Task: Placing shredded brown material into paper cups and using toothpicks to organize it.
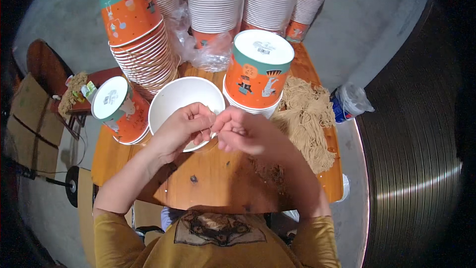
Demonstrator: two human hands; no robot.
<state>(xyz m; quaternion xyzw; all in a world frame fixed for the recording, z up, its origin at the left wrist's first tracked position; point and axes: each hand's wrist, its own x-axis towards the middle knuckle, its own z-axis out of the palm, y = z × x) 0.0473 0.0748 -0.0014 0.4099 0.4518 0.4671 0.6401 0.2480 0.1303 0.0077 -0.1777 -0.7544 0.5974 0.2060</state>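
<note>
My left hand (182, 128) and my right hand (243, 131) meet at the near right rim of an open white paper bucket (174, 95). The fingertips of both pinch together over it. What they hold is too small to make out; a pale speck shows between them. Just beyond my right hand, an orange paper bucket with a green band (259, 77) stands upside down on several white rims. Tan string (310, 124) lies in a loose heap to the right of my right forearm.
A leaning stack of orange buckets (134, 25) stands at the far left, another upturned bucket (116, 109) near the left edge. Tall wrapped bucket stacks (215, 0) line the back, with crumpled clear plastic (213, 52) before them. All stand on the wooden table (198, 188).
</note>
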